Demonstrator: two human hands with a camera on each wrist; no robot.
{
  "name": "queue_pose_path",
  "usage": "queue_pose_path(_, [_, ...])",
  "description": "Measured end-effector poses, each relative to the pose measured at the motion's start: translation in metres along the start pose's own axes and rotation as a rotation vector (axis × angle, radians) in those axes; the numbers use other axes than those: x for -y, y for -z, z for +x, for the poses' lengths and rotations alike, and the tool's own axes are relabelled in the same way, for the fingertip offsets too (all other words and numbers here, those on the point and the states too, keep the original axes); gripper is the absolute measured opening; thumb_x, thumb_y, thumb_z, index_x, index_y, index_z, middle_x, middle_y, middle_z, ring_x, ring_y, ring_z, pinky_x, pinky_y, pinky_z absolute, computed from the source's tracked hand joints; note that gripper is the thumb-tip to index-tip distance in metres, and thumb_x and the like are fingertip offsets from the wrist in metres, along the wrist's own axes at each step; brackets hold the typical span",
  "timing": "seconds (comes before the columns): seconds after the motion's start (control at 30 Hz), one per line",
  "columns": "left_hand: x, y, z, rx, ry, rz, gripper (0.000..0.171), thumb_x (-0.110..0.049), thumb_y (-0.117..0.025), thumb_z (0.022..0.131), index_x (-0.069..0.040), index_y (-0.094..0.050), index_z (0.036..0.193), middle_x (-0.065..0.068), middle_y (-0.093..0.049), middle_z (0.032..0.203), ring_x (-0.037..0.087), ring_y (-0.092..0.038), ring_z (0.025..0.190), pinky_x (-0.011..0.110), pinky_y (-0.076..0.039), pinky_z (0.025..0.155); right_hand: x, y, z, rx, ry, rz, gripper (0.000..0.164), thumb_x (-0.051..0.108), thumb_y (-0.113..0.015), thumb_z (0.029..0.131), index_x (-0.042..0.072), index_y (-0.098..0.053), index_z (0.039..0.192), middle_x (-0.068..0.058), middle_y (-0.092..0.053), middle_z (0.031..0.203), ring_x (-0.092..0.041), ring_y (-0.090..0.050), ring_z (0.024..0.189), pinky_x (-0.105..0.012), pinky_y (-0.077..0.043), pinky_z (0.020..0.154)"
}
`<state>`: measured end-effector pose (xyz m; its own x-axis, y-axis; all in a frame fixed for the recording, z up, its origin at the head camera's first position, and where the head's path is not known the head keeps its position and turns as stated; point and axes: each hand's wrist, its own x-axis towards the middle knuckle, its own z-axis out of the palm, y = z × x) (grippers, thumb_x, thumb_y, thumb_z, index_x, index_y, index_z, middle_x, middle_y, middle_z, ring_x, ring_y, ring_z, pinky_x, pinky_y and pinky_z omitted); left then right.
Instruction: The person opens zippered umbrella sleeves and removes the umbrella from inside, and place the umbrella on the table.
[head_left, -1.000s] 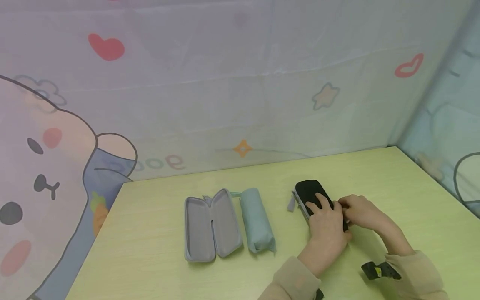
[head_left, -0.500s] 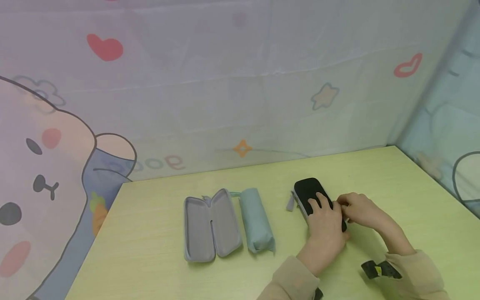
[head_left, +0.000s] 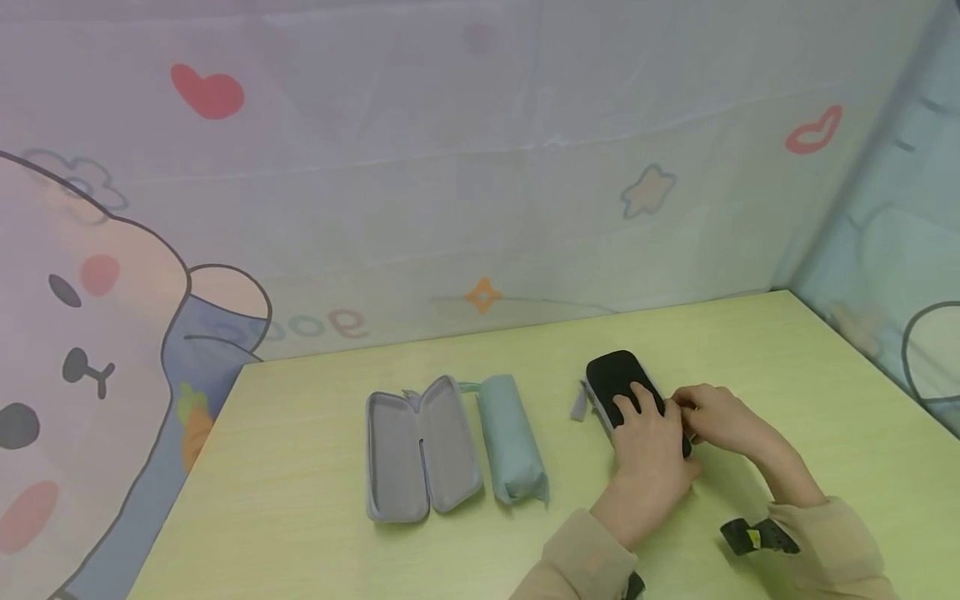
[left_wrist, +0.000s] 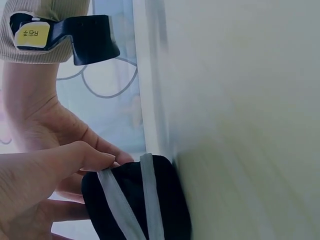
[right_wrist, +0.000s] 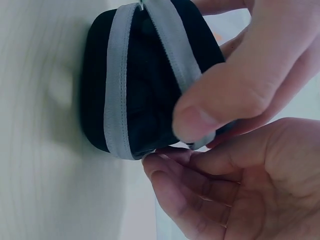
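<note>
A black pencil case with a grey zipper band lies on the right half of the table. At the end seen in the right wrist view, its zipper gapes and the dark inside shows. My left hand grips the case from above, fingers spread over the top and thumb pressing the upper zipper edge. Beside the case's right side, my right hand pinches at the zipper's corner with thumb and forefinger. The zipper pull is hidden between those fingertips. A grey tab hangs at the case's far left side.
Left of the black case lies a soft teal pencil case. Next to it an opened grey hard case spreads its two halves on the pale yellow-green table. A printed cloth hangs behind the table.
The black pencil case has shifted very slightly away from me. Both hands keep nearly the same hold on it. The teal and grey cases stay put.
</note>
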<state>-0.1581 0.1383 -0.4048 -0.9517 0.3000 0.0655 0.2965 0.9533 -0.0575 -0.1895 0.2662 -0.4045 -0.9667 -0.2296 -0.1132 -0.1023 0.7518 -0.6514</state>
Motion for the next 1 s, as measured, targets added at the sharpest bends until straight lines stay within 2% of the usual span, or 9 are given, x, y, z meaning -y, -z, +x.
queue_pose_path(0.2, [0.002,0.004,-0.001,-0.007,-0.005,-0.012,0.069,-0.069,-0.062,0.078,-0.036,-0.047,0.136,0.001,-0.039,0.150,0.023,-0.046,0.132,0.026,-0.055,0.078,-0.001,-0.001,0.000,-0.014,0.031,-0.035,0.023,0.000,-0.043,0.092,-0.003,-0.065,0.096,-0.006,-0.062,0.076,-0.013,-0.060,0.067,-0.029,-0.051,0.060])
queue_pose_path(0.5, [0.004,0.006,-0.003,-0.008,-0.013,-0.019,0.064,-0.068,-0.061,0.080,-0.036,-0.048,0.134,0.002,-0.038,0.151,0.026,-0.046,0.131,0.027,-0.055,0.077,-0.001,-0.002,0.001,-0.019,0.035,-0.075,0.020,-0.004,-0.045,0.084,0.004,-0.063,0.085,0.000,-0.053,0.064,-0.013,-0.045,0.058,-0.026,-0.037,0.054])
queue_pose_path(0.77, [0.005,0.010,-0.005,0.008,-0.006,-0.071,0.054,-0.061,-0.063,0.082,-0.042,-0.049,0.130,0.004,-0.034,0.154,0.031,-0.046,0.131,0.029,-0.055,0.075,-0.003,-0.003,0.002,-0.021,0.065,-0.074,0.017,-0.003,-0.049,0.080,0.004,-0.064,0.084,0.000,-0.055,0.068,-0.012,-0.040,0.056,-0.026,-0.033,0.052])
queue_pose_path(1.0, [0.006,0.013,-0.006,0.012,-0.009,-0.069,0.050,-0.058,-0.063,0.083,-0.040,-0.051,0.128,0.004,-0.035,0.153,0.031,-0.048,0.129,0.032,-0.055,0.077,-0.002,-0.004,0.002,-0.016,0.052,-0.079,0.016,-0.002,-0.050,0.080,0.003,-0.064,0.083,0.000,-0.055,0.067,-0.013,-0.042,0.057,-0.026,-0.034,0.053])
